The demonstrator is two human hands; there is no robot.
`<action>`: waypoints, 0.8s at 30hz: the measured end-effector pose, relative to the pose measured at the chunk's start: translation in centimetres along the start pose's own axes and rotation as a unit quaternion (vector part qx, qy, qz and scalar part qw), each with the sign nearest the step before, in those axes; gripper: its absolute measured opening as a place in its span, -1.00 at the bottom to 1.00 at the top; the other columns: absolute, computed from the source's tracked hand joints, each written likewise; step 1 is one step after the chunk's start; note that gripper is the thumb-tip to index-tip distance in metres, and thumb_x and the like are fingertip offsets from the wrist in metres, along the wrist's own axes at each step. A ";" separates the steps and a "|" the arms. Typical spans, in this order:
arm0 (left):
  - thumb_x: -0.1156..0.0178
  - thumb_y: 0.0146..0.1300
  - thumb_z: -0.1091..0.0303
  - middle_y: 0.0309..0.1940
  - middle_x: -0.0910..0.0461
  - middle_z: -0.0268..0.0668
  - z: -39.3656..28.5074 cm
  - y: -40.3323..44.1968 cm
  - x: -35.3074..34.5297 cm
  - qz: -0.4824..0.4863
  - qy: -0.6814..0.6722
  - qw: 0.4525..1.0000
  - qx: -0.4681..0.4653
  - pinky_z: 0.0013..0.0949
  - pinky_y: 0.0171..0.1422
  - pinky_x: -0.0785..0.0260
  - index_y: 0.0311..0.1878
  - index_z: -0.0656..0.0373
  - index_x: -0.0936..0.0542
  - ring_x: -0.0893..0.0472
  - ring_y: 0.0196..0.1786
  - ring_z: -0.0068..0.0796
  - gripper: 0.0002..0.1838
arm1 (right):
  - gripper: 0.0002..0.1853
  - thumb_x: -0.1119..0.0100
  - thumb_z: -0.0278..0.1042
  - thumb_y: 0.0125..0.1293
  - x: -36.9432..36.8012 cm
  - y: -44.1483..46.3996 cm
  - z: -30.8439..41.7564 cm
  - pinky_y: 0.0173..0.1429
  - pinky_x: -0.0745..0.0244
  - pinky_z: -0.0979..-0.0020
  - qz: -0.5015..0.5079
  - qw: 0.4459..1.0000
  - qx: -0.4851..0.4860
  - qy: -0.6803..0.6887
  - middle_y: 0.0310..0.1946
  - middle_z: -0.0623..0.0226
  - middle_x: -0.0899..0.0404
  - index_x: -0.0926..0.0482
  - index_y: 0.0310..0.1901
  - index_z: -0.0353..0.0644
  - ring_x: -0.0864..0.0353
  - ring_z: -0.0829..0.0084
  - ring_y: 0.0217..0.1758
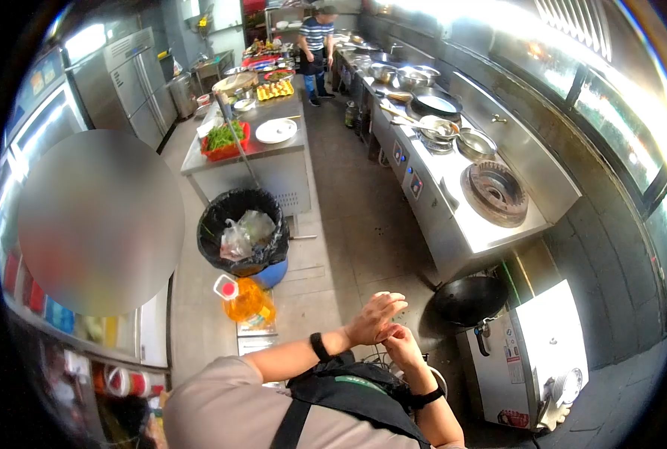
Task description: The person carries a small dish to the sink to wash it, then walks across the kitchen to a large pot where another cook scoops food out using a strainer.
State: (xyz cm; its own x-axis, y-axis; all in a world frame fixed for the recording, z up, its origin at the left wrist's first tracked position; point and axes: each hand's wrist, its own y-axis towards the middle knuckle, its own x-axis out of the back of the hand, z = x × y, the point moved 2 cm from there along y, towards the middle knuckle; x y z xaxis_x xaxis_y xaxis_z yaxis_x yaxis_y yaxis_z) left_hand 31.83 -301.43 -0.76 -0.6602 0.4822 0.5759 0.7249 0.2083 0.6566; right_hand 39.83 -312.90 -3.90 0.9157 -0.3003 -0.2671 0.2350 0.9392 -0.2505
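Near me, the left hand [375,318] and right hand [401,347] touch, fingers curled; whether they grip anything I can't tell. The black wok [470,301] sits just past them, low by the stove [439,236]; a careless step could topple the oil jug [249,307] near the bin [272,253].

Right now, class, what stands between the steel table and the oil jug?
In the head view, a blue bin with a black bag stands between table and jug.
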 end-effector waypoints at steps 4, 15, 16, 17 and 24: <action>0.01 0.33 0.02 0.12 -0.41 -0.04 -0.1 0.2 0.0 0.002 -0.004 1.000 -0.001 -0.06 0.32 -0.17 0.11 0.25 -0.42 -0.40 0.17 -0.04 -0.50 | -0.90 -0.04 -0.57 0.20 0.0 0.2 -0.5 -0.20 -0.36 0.59 -0.020 0.999 0.008 0.028 -0.38 0.46 -0.56 -0.56 -0.30 -0.28 -0.47 0.63 -0.31; 0.01 0.30 0.07 0.11 -0.41 -0.04 -0.1 0.3 -0.6 -0.002 -0.017 1.000 -0.009 -0.06 0.33 -0.16 0.09 0.27 -0.42 -0.39 0.17 -0.05 -0.53 | -0.90 -0.03 -0.64 0.17 0.0 -0.1 1.5 -0.26 -0.35 0.60 -0.001 1.000 0.027 -0.009 -0.42 0.40 -0.57 -0.53 -0.41 -0.26 -0.47 0.61 -0.36; 0.01 0.30 0.07 0.11 -0.41 -0.04 0.1 0.2 -0.7 -0.005 -0.008 1.000 -0.004 -0.06 0.33 -0.16 0.09 0.27 -0.42 -0.39 0.17 -0.05 -0.53 | -0.90 -0.03 -0.63 0.16 -0.3 -0.2 2.0 -0.29 -0.32 0.62 -0.010 1.000 0.009 -0.024 -0.43 0.45 -0.54 -0.55 -0.38 -0.27 -0.43 0.64 -0.39; 0.01 0.29 0.07 0.11 -0.41 -0.04 0.2 0.1 -0.7 -0.008 0.001 1.000 0.000 -0.06 0.33 -0.16 0.09 0.28 -0.42 -0.39 0.17 -0.05 -0.52 | -0.89 -0.03 -0.62 0.14 -0.4 -0.3 2.2 -0.32 -0.29 0.63 -0.020 0.999 -0.010 -0.038 -0.45 0.49 -0.52 -0.56 -0.36 -0.27 -0.40 0.67 -0.41; 0.01 0.30 0.05 0.10 -0.41 -0.04 0.6 0.2 -0.2 -0.005 0.010 1.000 0.005 -0.04 0.33 -0.16 0.08 0.27 -0.42 -0.39 0.17 -0.03 -0.52 | -0.87 -0.04 -0.60 0.10 -1.0 0.0 2.6 -0.44 -0.16 0.65 -0.013 0.999 0.013 -0.026 -0.50 0.58 -0.47 -0.58 -0.34 -0.25 -0.29 0.73 -0.50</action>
State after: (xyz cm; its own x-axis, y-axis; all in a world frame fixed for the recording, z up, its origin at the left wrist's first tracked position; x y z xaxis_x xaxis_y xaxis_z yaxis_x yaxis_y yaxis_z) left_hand 32.24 -300.99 -0.98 -0.6706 0.4624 0.5801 0.7209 0.2217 0.6566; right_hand 39.78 -312.20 -1.25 0.9247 -0.3163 -0.2120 0.2666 0.9353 -0.2326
